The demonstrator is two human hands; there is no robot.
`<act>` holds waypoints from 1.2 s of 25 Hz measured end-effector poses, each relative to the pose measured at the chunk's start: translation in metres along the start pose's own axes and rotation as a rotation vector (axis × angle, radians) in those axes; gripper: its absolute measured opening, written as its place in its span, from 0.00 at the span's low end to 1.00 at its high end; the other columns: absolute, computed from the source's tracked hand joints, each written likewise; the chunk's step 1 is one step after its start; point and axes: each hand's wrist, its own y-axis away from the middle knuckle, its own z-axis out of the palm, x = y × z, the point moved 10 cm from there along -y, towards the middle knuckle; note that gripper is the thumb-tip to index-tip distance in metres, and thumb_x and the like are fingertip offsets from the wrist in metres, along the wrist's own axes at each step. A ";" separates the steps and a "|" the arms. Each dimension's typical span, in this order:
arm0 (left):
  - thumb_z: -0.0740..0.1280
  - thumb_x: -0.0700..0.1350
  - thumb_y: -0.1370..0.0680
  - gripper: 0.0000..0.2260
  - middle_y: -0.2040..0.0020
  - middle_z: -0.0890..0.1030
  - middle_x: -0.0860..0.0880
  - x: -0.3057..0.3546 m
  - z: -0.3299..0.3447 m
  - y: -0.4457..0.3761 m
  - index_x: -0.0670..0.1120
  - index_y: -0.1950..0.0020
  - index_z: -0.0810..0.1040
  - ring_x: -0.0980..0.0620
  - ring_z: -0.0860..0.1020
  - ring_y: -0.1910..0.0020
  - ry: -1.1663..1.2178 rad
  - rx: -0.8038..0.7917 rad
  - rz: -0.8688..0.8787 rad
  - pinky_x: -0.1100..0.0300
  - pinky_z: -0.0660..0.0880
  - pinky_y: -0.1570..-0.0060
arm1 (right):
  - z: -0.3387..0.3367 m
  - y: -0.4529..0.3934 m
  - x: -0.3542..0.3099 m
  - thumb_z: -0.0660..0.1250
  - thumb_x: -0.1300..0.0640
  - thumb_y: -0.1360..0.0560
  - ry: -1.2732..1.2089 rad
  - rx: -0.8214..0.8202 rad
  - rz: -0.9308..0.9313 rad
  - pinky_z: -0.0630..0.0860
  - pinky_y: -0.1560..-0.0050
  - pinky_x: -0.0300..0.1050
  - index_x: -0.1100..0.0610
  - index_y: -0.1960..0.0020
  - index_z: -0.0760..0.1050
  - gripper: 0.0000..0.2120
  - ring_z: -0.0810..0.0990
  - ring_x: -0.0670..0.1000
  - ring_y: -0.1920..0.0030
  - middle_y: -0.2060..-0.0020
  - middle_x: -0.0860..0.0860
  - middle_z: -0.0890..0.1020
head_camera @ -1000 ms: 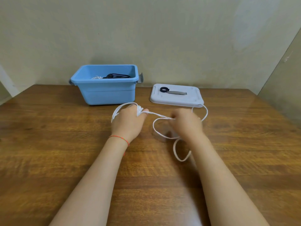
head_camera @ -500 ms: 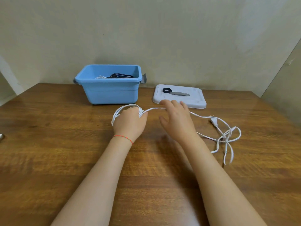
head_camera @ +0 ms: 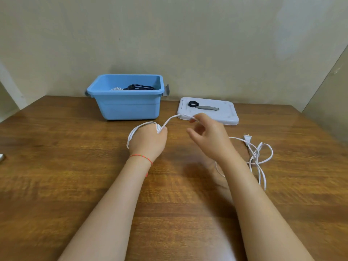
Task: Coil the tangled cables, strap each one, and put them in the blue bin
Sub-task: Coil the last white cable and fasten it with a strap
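**Right hand lifts the cord; the slack is now out to the right**

A second ago I saw my right hand [head_camera: 211, 136] curled low over the thin white power cable [head_camera: 252, 147], with the loose loops lying on the brown wooden surface [head_camera: 56, 166] just under and in front of it. Half a second ago that hand had opened flat and the slack had swung out to the right, its two-pin plug [head_camera: 247, 137] showing. Now my right hand has risen and its fingertips [head_camera: 193, 120] pinch the cable, which arches up from my left hand [head_camera: 148, 140]. The loose tangle has spread a little further right.
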 end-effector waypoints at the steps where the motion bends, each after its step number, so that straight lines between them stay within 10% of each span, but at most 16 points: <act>1: 0.57 0.52 0.19 0.18 0.66 0.74 0.48 0.000 0.001 -0.002 0.45 0.65 0.72 0.47 0.72 0.64 0.008 -0.025 0.008 0.56 0.64 0.65 | 0.003 0.001 -0.010 0.68 0.54 0.22 -0.121 -0.007 -0.030 0.71 0.58 0.36 0.53 0.48 0.78 0.04 0.77 0.41 0.61 0.63 0.42 0.79; 4: 0.60 0.53 0.20 0.18 0.68 0.75 0.48 0.007 0.009 0.002 0.44 0.66 0.71 0.46 0.74 0.65 0.126 -0.212 0.043 0.55 0.65 0.67 | -0.015 0.001 -0.016 0.65 0.55 0.19 -0.273 0.119 -0.057 0.65 0.64 0.31 0.53 0.53 0.80 0.07 0.73 0.38 0.67 0.72 0.35 0.76; 10: 0.64 0.60 0.23 0.21 0.79 0.57 0.52 0.047 0.040 0.043 0.49 0.69 0.63 0.56 0.56 0.84 1.185 -0.874 -0.092 0.62 0.51 0.78 | -0.024 0.000 0.016 0.63 0.52 0.19 -0.229 0.204 0.129 0.64 0.69 0.36 0.52 0.56 0.79 0.10 0.69 0.42 0.71 0.74 0.43 0.73; 19: 0.55 0.56 0.17 0.20 0.75 0.63 0.53 0.007 0.043 0.008 0.48 0.66 0.65 0.56 0.62 0.79 2.239 -0.434 -0.562 0.64 0.62 0.75 | 0.048 0.012 -0.014 0.62 0.47 0.20 0.292 -0.300 -0.048 0.62 0.68 0.46 0.51 0.70 0.64 0.21 0.71 0.52 0.65 0.72 0.48 0.71; 24: 0.57 0.56 0.16 0.20 0.74 0.69 0.50 -0.009 0.027 0.003 0.48 0.65 0.67 0.52 0.70 0.77 1.778 -0.127 -0.431 0.62 0.71 0.70 | 0.064 0.026 -0.047 0.65 0.51 0.25 0.136 -0.417 -0.173 0.71 0.65 0.48 0.53 0.66 0.73 0.12 0.72 0.48 0.67 0.71 0.48 0.74; 30: 0.56 0.54 0.16 0.17 0.70 0.75 0.48 0.028 0.011 0.016 0.43 0.55 0.74 0.54 0.73 0.75 0.666 -0.244 0.014 0.62 0.72 0.73 | 0.030 0.017 -0.043 0.74 0.48 0.27 -0.016 -0.320 -0.081 0.64 0.65 0.39 0.50 0.65 0.75 0.12 0.70 0.43 0.69 0.71 0.44 0.74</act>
